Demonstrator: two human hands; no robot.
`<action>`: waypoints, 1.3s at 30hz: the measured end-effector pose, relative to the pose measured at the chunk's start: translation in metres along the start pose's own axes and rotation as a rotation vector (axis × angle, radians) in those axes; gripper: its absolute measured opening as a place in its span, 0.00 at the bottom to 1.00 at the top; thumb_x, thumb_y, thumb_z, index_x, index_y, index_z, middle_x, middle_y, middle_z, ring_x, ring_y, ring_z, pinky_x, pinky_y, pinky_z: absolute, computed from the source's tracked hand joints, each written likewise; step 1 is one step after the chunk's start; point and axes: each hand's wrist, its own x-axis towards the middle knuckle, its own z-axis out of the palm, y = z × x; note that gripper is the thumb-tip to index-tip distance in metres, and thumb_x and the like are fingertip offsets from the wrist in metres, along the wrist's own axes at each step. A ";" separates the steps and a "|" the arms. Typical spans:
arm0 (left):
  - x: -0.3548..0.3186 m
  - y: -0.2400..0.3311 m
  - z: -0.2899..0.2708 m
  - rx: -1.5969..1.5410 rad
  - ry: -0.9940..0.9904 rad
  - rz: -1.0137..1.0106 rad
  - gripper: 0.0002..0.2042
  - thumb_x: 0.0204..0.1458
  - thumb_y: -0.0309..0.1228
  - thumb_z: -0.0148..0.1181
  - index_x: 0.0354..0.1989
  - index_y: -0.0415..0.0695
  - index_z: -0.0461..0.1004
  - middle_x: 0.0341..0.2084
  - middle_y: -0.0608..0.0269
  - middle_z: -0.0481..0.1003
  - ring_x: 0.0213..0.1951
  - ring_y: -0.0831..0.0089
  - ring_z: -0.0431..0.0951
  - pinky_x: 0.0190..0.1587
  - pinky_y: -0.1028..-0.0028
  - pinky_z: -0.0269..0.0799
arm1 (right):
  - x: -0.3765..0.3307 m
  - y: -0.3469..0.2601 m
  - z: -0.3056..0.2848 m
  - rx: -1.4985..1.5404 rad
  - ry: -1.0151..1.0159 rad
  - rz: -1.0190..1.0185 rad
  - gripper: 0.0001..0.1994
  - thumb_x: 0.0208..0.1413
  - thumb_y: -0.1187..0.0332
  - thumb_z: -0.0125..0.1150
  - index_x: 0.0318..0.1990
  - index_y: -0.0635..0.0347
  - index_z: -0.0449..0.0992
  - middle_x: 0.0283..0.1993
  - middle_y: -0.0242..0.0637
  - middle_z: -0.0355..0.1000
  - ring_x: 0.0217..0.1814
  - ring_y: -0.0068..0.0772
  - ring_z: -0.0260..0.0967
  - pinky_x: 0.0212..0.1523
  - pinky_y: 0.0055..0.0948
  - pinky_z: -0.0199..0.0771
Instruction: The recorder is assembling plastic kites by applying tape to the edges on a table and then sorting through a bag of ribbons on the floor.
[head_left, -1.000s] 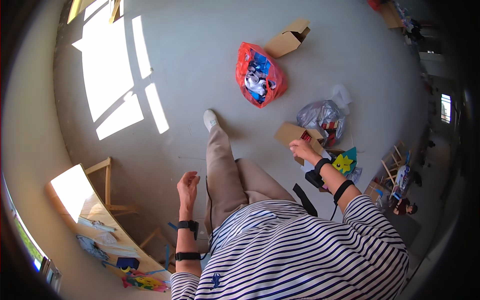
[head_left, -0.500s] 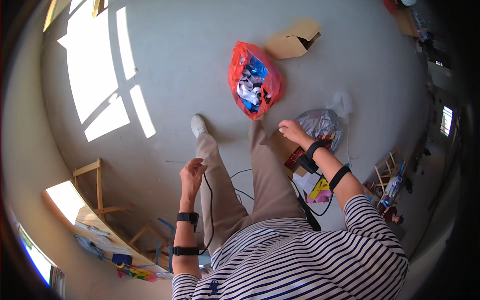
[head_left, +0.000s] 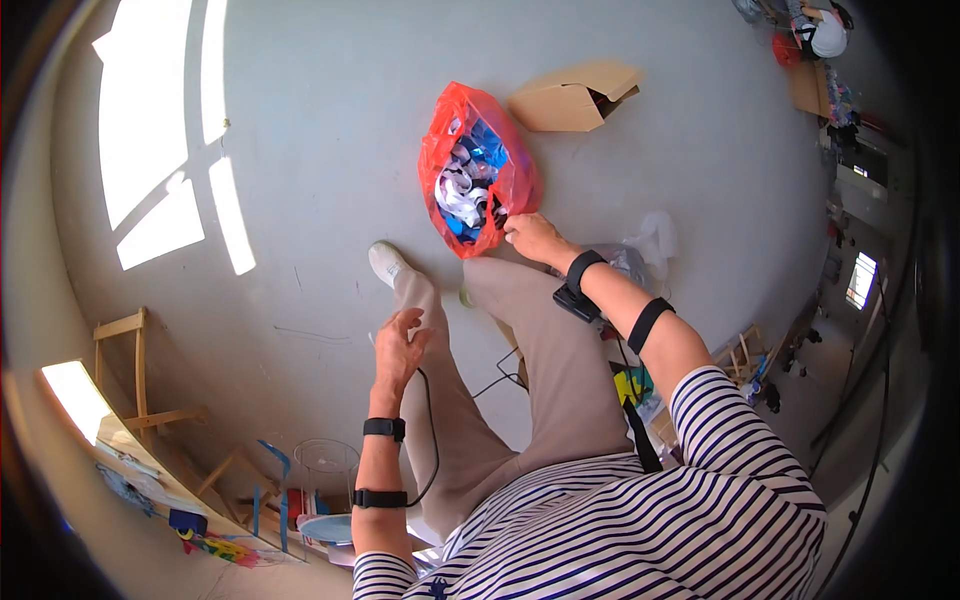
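A red plastic bag (head_left: 500,140) full of blue and white items lies on the grey floor ahead of me. My right hand (head_left: 532,238) reaches to the bag's lower right edge, fingers curled at the rim; whether it grips the plastic I cannot tell. My left hand (head_left: 401,349) hangs by my left leg with fingers loosely apart, holding nothing. A thin black cable runs from its wrist band. Both forearms wear black bands. My legs in beige trousers stride forward, a white shoe (head_left: 386,262) leading.
An open cardboard box (head_left: 572,98) lies beyond the red bag. A clear plastic bag (head_left: 645,245) sits to the right behind my arm. Wooden frames (head_left: 130,370) and a table with colourful things stand at the left. Clutter lines the far right wall.
I have walked toward the red bag. My right hand moved from a small cardboard box at the right across to the red bag's edge. The left hand stayed beside my leg.
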 end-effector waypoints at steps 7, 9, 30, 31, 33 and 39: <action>0.063 -0.031 0.017 0.145 -0.100 0.002 0.21 0.42 0.27 0.70 0.47 0.39 0.77 0.42 0.49 0.78 0.43 0.53 0.79 0.46 0.62 0.75 | 0.070 0.030 0.055 -0.276 -0.096 -0.268 0.08 0.54 0.69 0.59 0.37 0.64 0.79 0.43 0.50 0.76 0.50 0.54 0.73 0.51 0.48 0.72; 0.083 -0.046 0.029 0.204 -0.119 0.005 0.22 0.43 0.26 0.69 0.49 0.38 0.76 0.44 0.51 0.78 0.44 0.55 0.79 0.47 0.64 0.75 | 0.092 0.039 0.067 -0.361 -0.109 -0.328 0.08 0.54 0.71 0.58 0.37 0.65 0.78 0.44 0.49 0.74 0.51 0.53 0.71 0.51 0.47 0.72; 0.272 -0.094 0.200 0.841 -0.136 0.277 0.13 0.46 0.23 0.63 0.41 0.46 0.75 0.38 0.58 0.76 0.48 0.58 0.76 0.56 0.52 0.67 | 0.116 0.257 0.013 -0.905 -0.122 -0.330 0.09 0.45 0.75 0.58 0.33 0.62 0.84 0.39 0.44 0.77 0.56 0.46 0.69 0.75 0.55 0.46; 0.269 -0.100 0.199 0.871 -0.104 0.298 0.11 0.47 0.22 0.60 0.40 0.45 0.75 0.37 0.57 0.76 0.47 0.58 0.76 0.55 0.52 0.68 | 0.116 0.256 0.015 -0.874 -0.080 -0.312 0.10 0.46 0.75 0.58 0.34 0.63 0.84 0.39 0.45 0.77 0.56 0.47 0.69 0.74 0.55 0.48; 0.264 -0.109 0.195 0.857 -0.092 0.279 0.11 0.46 0.19 0.56 0.39 0.45 0.74 0.36 0.55 0.75 0.44 0.56 0.77 0.53 0.56 0.69 | 0.116 0.249 0.021 -0.767 0.035 -0.281 0.11 0.45 0.77 0.58 0.36 0.65 0.83 0.43 0.45 0.75 0.55 0.48 0.68 0.69 0.53 0.56; 0.250 -0.111 0.184 0.749 0.059 0.297 0.11 0.46 0.18 0.54 0.38 0.43 0.73 0.41 0.52 0.73 0.39 0.52 0.78 0.48 0.61 0.72 | 0.137 0.180 0.040 -0.515 0.240 -0.474 0.07 0.48 0.77 0.58 0.36 0.62 0.78 0.40 0.40 0.69 0.50 0.44 0.66 0.51 0.45 0.70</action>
